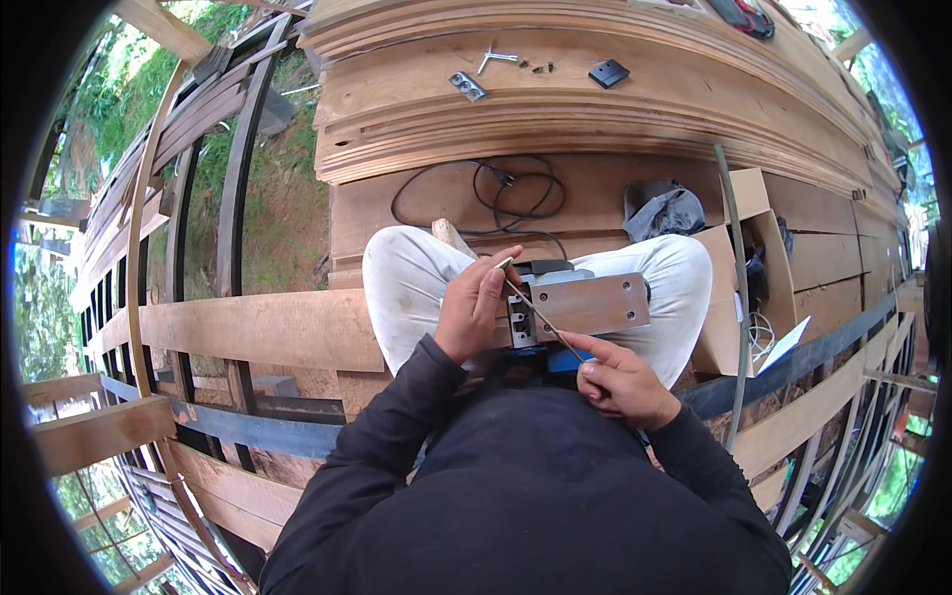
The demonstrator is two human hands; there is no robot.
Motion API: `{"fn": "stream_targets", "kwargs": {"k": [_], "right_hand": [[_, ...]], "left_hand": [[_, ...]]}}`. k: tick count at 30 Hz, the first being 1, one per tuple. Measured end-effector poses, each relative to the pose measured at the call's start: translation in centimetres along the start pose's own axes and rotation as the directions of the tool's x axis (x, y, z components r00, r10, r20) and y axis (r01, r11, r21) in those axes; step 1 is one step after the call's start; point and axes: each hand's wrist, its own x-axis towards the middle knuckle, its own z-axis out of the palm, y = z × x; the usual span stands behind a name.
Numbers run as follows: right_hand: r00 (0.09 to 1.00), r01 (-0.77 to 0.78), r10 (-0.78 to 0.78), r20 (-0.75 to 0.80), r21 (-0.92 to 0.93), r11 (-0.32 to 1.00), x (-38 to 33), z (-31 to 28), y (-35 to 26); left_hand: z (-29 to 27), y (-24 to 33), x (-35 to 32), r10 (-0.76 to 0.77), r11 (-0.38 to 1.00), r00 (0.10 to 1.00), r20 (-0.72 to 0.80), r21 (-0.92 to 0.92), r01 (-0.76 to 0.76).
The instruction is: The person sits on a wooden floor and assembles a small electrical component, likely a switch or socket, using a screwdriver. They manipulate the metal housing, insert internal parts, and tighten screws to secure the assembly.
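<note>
Across my lap lies a power planer (585, 303) with its flat metal sole facing up and its dark cutter area to the left. A long, thin rod-like strip (536, 313) slants over the planer's left part. My left hand (470, 309) pinches its upper end, where a pale tip shows by the fingers. At the lower end, my right hand (625, 385) is closed round the strip, thumb on top. What kind of tool the strip is, I cannot make out. Something blue shows under the planer near my right hand.
Stacked planks (416, 74) ahead carry a silver three-armed wrench (496, 59), a metal block (466, 86), a dark block (608, 73) and small dark bits. A black cable (506, 198) loops before my knees. Rightward are a dark bag (664, 210), a cardboard box (780, 263) and an upright stick (736, 288).
</note>
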Motion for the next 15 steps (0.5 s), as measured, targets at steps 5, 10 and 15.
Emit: {"fn": "stream_targets", "kwargs": {"k": [5, 10, 15], "right_hand": [[0.825, 0.250, -0.565, 0.031, -0.916, 0.314, 0.7, 0.3, 1.6], [0.863, 0.001, -0.502, -0.055, -0.994, 0.111, -0.8, 1.4, -0.1], [0.841, 0.379, -0.540, -0.034, -0.677, 0.631, 1.0, -1.2, 2.9]], "left_hand": [[0.6, 0.4, 0.3, 0.051, 0.979, 0.997, -0.055, 0.200, -0.039], [0.8, -0.5, 0.2, -0.004, 0.983, 0.996, -0.087, 0.180, 0.020], [1.3, -1.4, 0.2, 0.000, 0.998, 0.991, -0.137, 0.056, 0.007]]}}
